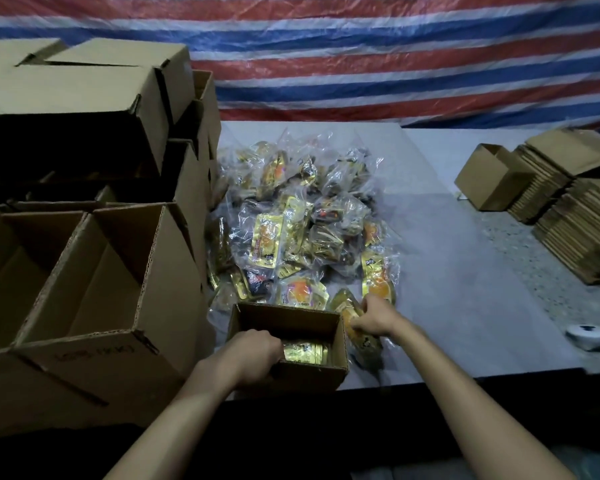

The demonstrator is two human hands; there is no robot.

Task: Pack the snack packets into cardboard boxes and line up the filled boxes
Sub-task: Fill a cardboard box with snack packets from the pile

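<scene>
Now, left hand [253,358]: grips box [288,315] rim (steadying).
Right hand [374,318]: clutches packet [365,342] at 3 o'clock.
Packet: slot in upright.

The small box [309,377] hides fingertips of the left hand [253,355].

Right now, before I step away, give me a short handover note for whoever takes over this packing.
Left hand: grips the near rim of the small cardboard box at the table's front edge.
Right hand: grips a snack packet just right of that box.
Done: a few gold packets are in the box, which is only partly full.
Left: put in the held packet, top up from the packet pile behind the box, then line it up. The flat boxes are stacked at far right.
</scene>
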